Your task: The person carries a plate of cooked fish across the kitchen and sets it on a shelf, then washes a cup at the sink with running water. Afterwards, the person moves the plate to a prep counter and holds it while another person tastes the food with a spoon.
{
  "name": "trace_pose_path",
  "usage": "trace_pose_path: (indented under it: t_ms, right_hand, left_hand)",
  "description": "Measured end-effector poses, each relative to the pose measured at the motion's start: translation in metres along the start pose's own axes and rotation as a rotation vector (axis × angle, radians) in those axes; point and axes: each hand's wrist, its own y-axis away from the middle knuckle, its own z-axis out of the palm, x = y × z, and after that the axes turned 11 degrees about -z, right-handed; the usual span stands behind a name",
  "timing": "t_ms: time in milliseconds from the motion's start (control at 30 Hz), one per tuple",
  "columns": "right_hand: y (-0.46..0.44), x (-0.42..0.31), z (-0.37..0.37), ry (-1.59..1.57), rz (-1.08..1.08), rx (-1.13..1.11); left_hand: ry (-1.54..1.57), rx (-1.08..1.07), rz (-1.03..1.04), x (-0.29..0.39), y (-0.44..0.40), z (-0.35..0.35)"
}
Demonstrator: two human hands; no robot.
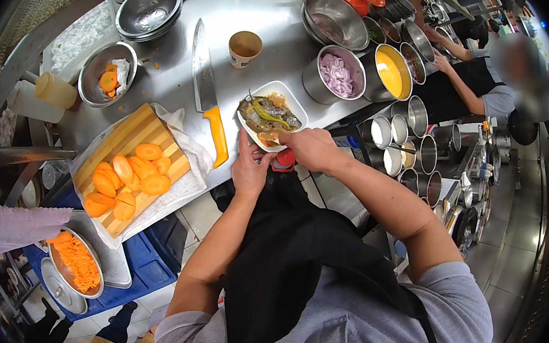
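Observation:
A white square bowl point(299, 107) stands at the near edge of the steel counter. It holds what looks like fish in sauce, with a long green chili point(268, 114) on top. My left hand point(249, 170) grips the bowl's near left side, fingers against its wall. At the near right corner, my right hand point(313, 149) has its fingers curled down over the rim by the food; whatever they pinch is hidden. Between my hands, below the bowl, shows a red cap or lid point(283, 160). A large knife with a yellow handle point(215, 136) lies left of the bowl.
Carrot pieces point(126, 172) lie on a wooden board point(163, 129) over a white cloth. Beyond the bowl stands a paper cup point(245, 48). Pots of sliced onion point(338, 76) and yellow liquid point(392, 71) stand right. A co-worker's arms point(460, 71) reach in at far right.

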Motion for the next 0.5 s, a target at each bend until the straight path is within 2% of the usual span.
trace_pose_path:
  t_ms: [500]
  right_hand:
    - [0.000, 0.007, 0.000, 0.068, -0.058, -0.059]
  left_hand:
    - [0.018, 0.004, -0.005, -0.003, 0.000, 0.003]
